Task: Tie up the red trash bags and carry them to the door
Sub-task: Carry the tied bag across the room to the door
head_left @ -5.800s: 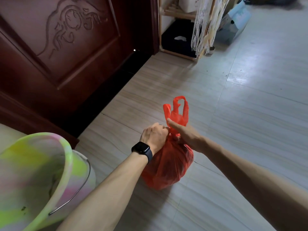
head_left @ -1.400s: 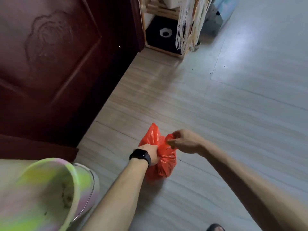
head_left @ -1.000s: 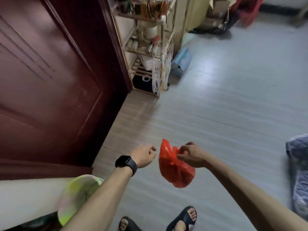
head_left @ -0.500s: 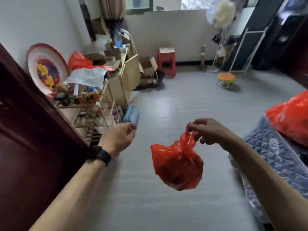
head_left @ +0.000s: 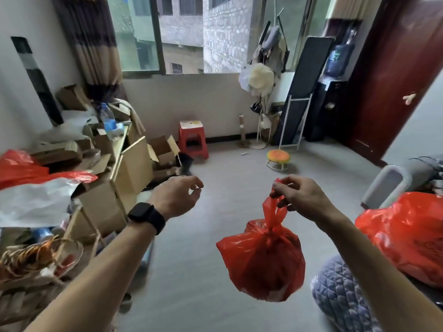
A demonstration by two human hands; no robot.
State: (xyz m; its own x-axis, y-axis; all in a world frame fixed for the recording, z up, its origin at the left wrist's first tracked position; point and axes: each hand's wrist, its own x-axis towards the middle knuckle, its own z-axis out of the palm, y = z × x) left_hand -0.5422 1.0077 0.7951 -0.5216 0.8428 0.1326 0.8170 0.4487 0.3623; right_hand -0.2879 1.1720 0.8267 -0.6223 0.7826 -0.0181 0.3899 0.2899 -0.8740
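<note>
Two hands reach out across the middle of the frame, well apart from each other. The right hand (head_left: 299, 200) pinches the twisted handles of a knotted red trash bag (head_left: 263, 262), which hangs below it at lower centre, clear of the grey floor (head_left: 191, 271). The left hand (head_left: 176, 200), with a black smartwatch (head_left: 146, 217) on its wrist, holds nothing, its fingers loosely curled. A second, larger red bag (head_left: 407, 238) lies at the right edge, just above a blue-grey quilted cover (head_left: 340, 295). A third red bag (head_left: 19, 167) sits at the left edge near cardboard boxes (head_left: 134, 166). A dark red door (head_left: 388, 80) stands at upper right, well away from the hanging bag.
</note>
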